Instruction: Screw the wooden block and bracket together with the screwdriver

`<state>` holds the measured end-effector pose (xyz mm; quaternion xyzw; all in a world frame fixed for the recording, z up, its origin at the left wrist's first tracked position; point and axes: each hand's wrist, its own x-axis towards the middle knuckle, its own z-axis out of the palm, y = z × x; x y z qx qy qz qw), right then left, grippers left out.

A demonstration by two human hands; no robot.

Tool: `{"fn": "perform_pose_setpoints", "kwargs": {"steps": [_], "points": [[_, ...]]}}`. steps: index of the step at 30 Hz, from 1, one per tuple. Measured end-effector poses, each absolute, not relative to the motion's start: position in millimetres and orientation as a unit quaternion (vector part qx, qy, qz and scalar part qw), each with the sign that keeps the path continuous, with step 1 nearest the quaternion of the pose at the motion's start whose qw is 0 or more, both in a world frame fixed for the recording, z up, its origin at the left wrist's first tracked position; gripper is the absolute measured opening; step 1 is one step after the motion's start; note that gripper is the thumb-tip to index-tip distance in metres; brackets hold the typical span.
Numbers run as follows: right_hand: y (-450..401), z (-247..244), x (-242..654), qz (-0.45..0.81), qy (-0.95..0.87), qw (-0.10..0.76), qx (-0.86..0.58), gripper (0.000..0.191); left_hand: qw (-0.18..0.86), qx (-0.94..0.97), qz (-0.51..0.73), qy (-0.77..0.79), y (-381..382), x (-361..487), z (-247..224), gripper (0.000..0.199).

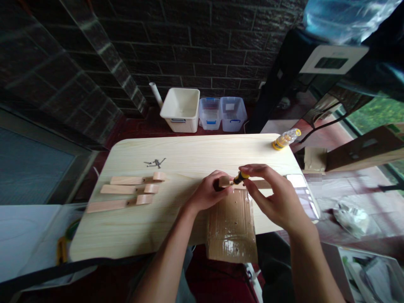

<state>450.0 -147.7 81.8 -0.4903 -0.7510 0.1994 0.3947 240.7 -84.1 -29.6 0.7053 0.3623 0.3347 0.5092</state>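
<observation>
My left hand (213, 189) is closed around the rounded end of a wooden piece (224, 181) at the far edge of a cardboard sheet (232, 223). Between the fingertips of my right hand (271, 189) is a short yellow-and-black screwdriver (241, 177), its tip pointing left toward the wood. A flat wooden strip (261, 184) runs rightward behind my right fingers. Three similar wooden pieces (123, 190), each a flat strip with a rounded block at its right end, lie on the left of the table. Several loose screws (155, 163) are scattered behind them.
The pale wooden table (176, 155) has a clear bottle with a yellow base (285, 139) at its back right corner and a phone (302, 195) at the right edge. Beyond it stand a white bin (180, 110) and two clear plastic boxes (232, 113). The cardboard overhangs the front edge.
</observation>
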Motion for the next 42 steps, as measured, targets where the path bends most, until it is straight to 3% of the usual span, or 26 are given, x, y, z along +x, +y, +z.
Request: {"fn": "perform_pose_setpoints", "kwargs": {"steps": [42], "points": [[-147.5, 81.2, 451.1, 0.235, -0.749, 0.412, -0.462, 0.022, 0.510, 0.708, 0.340, 0.351, -83.0, 241.4, -29.0, 0.018]]}}
